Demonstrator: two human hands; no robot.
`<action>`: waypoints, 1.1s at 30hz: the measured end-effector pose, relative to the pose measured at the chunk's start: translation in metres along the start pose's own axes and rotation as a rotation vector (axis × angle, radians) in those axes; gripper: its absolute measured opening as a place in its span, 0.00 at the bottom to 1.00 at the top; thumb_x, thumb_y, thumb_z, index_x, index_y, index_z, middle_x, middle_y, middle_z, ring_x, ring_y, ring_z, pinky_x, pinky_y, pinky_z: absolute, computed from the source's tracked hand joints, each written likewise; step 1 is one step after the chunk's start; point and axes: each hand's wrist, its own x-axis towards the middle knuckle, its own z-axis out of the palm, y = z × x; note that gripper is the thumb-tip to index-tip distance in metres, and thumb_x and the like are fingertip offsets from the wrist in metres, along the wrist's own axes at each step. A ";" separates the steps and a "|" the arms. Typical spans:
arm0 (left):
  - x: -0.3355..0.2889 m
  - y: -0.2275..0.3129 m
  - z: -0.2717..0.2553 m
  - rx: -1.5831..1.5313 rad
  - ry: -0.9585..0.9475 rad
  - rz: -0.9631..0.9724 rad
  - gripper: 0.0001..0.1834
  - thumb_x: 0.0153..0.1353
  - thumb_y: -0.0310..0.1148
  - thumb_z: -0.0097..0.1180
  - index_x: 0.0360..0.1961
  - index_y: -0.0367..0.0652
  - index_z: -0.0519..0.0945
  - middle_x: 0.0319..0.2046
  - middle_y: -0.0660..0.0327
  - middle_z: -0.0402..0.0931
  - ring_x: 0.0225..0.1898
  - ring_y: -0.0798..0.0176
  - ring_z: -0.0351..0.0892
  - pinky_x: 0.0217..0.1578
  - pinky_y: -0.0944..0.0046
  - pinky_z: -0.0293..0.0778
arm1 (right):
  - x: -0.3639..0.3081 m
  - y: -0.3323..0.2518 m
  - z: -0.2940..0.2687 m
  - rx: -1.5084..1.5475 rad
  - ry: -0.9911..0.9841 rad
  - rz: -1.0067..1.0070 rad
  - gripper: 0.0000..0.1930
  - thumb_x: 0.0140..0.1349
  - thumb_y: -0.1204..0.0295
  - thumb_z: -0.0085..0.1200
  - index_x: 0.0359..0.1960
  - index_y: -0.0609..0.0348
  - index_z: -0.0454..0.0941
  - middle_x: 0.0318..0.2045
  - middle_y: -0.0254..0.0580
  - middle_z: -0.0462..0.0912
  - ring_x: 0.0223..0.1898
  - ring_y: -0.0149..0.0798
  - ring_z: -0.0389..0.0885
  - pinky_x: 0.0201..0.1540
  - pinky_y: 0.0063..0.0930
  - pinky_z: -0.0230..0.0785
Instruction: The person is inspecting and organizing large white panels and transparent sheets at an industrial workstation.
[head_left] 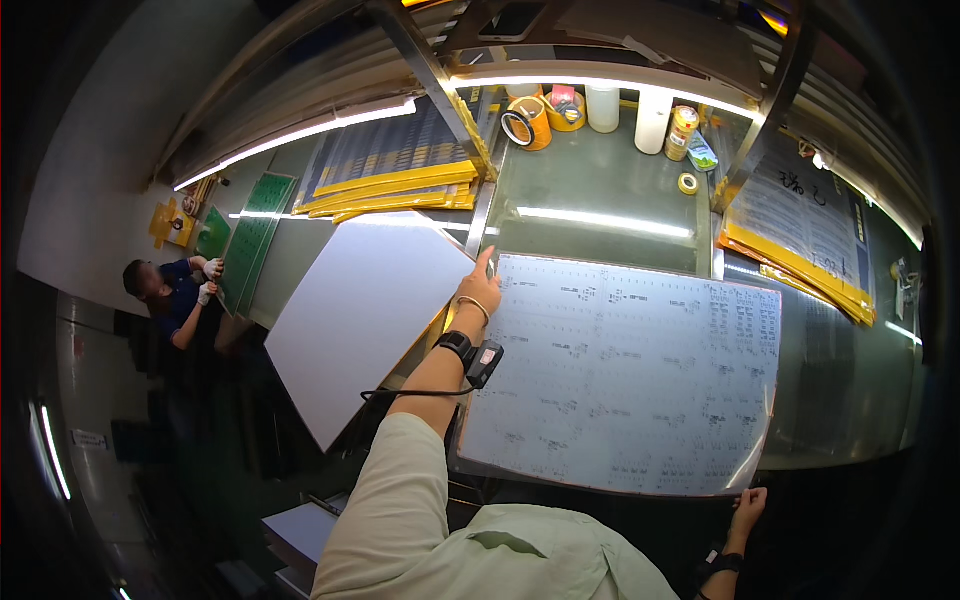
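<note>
On the green worktop (590,238), the printed sheet (620,380) lies flat, likely to be fully supported; the white board (370,310) crowds its left side; a yellow-edged stack (390,195) sits behind that; the left hand (478,290) reaches the far-left corner, the right hand (748,510) the near-right, probably to steady opposite ends; I cannot tell whether either grip pinches; a small tape roll (685,189) lies beyond, out of the way.

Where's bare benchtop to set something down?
Green benchtop between the printed sheet and back-row bottles; also right of the sheet, below the right-hand yellow-edged stack. Crowded: the back row, and left around the white board.
</note>
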 end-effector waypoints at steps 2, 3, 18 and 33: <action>0.004 0.001 -0.002 0.152 -0.094 0.043 0.31 0.56 0.31 0.45 0.59 0.74 0.54 0.36 0.48 0.75 0.39 0.46 0.74 0.40 0.54 0.69 | 0.005 -0.004 0.004 0.008 -0.005 0.021 0.05 0.57 0.79 0.43 0.27 0.58 0.60 0.19 0.32 0.64 0.18 0.24 0.65 0.18 0.15 0.60; 0.005 -0.001 -0.003 0.151 -0.093 0.040 0.31 0.56 0.31 0.45 0.59 0.74 0.54 0.36 0.48 0.75 0.39 0.46 0.74 0.40 0.54 0.69 | 0.005 -0.007 0.007 0.006 -0.008 0.018 0.05 0.57 0.79 0.43 0.27 0.58 0.60 0.19 0.32 0.64 0.18 0.24 0.65 0.18 0.15 0.60; 0.013 0.026 0.011 0.571 -0.132 0.093 0.30 0.56 0.28 0.42 0.59 0.72 0.57 0.31 0.53 0.76 0.37 0.55 0.77 0.39 0.58 0.72 | -0.004 -0.023 0.004 -0.011 0.005 0.034 0.06 0.57 0.78 0.44 0.25 0.57 0.60 0.17 0.30 0.63 0.16 0.23 0.64 0.16 0.15 0.58; 0.023 0.006 0.067 0.483 0.280 0.452 0.27 0.57 0.39 0.42 0.58 0.42 0.59 0.62 0.62 0.49 0.65 0.53 0.37 0.58 0.37 0.33 | 0.235 -0.225 0.186 -0.948 0.258 -0.780 0.22 0.56 0.66 0.45 0.53 0.56 0.65 0.57 0.37 0.62 0.60 0.50 0.51 0.62 0.50 0.39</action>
